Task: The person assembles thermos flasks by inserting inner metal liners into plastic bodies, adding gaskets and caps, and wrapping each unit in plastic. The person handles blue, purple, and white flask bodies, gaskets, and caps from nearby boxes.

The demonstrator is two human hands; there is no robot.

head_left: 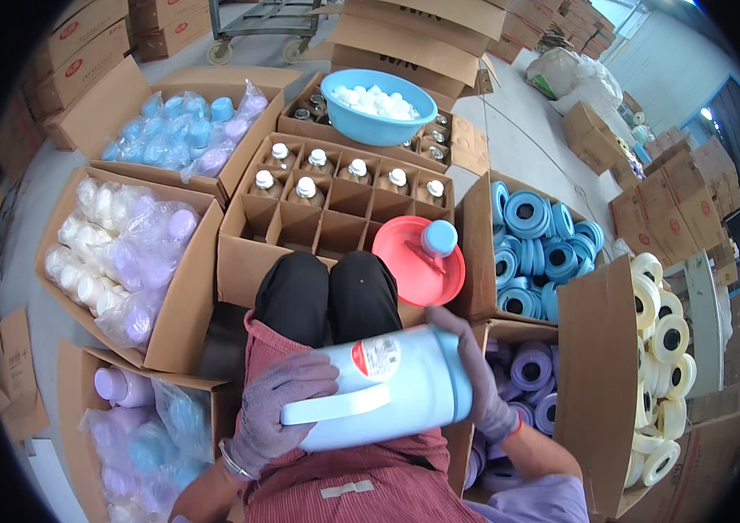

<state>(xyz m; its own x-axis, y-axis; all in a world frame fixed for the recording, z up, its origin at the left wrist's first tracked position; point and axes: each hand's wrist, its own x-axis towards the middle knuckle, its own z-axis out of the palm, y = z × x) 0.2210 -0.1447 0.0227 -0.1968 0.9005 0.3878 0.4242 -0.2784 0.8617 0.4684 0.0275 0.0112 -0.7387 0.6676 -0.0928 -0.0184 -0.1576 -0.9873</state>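
Note:
A light-blue thermos jug [418, 379] lies sideways across my lap, with its handle [344, 404] facing me and a red-and-white sticker on its side. My left hand [287, 397], in a grey glove, is closed around the jug at its left end, beside the handle. Against the darker blue ring at the right end presses my gloved right hand [481, 379], its fingers curled over the rim. Beyond my knees, a red plastic basin [400, 248] holds a blue cup-like lid [439, 238]. The jug's far left end is hidden by my left hand.
Ahead stands a divided carton [243, 248] with several white-capped glass liners. Behind it sits a blue basin [378, 126] of white pieces. Cartons at left hold bagged lids [112, 253]. Cartons at right hold blue rings [531, 213], purple rings [533, 366] and cream rings [671, 338].

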